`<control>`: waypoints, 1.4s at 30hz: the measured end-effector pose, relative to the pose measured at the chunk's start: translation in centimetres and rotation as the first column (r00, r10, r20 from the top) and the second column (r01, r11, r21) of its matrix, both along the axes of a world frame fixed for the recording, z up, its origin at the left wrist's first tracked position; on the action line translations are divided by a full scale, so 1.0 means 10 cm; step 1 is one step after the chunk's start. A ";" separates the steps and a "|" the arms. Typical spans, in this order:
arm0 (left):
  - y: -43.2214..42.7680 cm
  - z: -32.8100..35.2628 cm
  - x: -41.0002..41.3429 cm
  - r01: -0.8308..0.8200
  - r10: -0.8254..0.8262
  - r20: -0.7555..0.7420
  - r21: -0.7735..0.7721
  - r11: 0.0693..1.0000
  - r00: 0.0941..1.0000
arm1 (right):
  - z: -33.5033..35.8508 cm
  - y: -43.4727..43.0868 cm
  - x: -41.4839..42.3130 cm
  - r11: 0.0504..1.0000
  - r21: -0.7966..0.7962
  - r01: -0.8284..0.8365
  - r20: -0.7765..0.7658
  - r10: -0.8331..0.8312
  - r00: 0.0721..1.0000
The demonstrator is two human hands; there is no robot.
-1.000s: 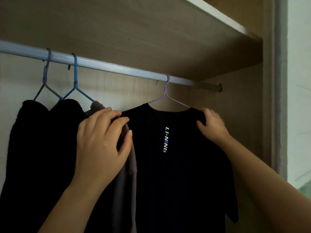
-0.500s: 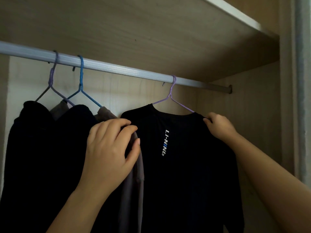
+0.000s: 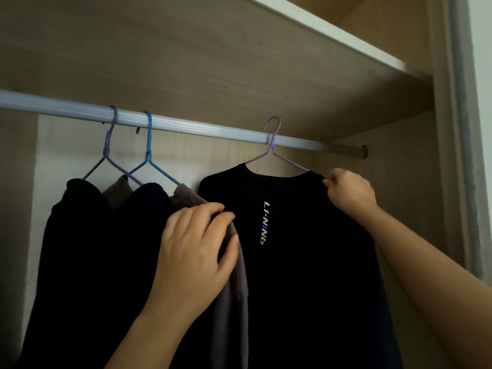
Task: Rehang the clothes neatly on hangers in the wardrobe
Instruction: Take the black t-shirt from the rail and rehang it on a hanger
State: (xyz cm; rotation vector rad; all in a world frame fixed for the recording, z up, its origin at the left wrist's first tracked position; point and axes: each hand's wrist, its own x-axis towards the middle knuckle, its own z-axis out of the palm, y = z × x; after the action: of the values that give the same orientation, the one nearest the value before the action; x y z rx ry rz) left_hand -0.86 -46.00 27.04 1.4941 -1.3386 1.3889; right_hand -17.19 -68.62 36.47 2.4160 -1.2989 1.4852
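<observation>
A black T-shirt (image 3: 298, 262) with white lettering hangs on a purple wire hanger (image 3: 274, 153) whose hook stands above the silver wardrobe rail (image 3: 186, 126). My right hand (image 3: 348, 190) pinches the shirt's right shoulder. My left hand (image 3: 194, 251) grips the shirt's left shoulder edge, fingers curled into the fabric beside a grey garment (image 3: 234, 283). To the left, dark garments (image 3: 106, 249) hang on a blue hanger (image 3: 147, 155) and another purple hanger (image 3: 107, 150).
A wooden shelf (image 3: 292, 35) runs close above the rail. The wardrobe's right side wall (image 3: 415, 182) stands just past the black shirt. The rail's end socket (image 3: 363, 151) sits at the right wall. A stretch of bare rail lies between the blue hanger and the shirt's hanger.
The purple hanger's hook now rises above the rail instead of sitting over it. Both hands keep hold of the shirt's shoulders; the view has shifted slightly.
</observation>
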 end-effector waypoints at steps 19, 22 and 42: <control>0.37 -0.33 -0.35 0.340 -0.335 -0.058 0.097 0.936 0.940 | -0.63 1.16 -0.73 0.987 -0.042 0.158 0.086 -0.154 0.984; 0.43 -0.59 -0.56 0.447 -0.434 -0.121 0.131 0.885 0.893 | -0.92 1.45 -1.02 0.975 -0.009 0.223 0.066 -0.222 0.973; 0.29 -2.75 -1.76 0.771 -0.508 -0.580 0.465 0.436 0.637 | -3.15 3.70 -3.20 0.775 0.599 0.201 0.348 -0.478 0.807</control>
State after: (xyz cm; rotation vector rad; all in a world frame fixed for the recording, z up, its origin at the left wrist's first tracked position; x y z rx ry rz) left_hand -18.42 -43.11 -0.51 1.2774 -2.0013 0.0466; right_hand -49.23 -31.63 4.94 1.8776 -2.4192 1.8636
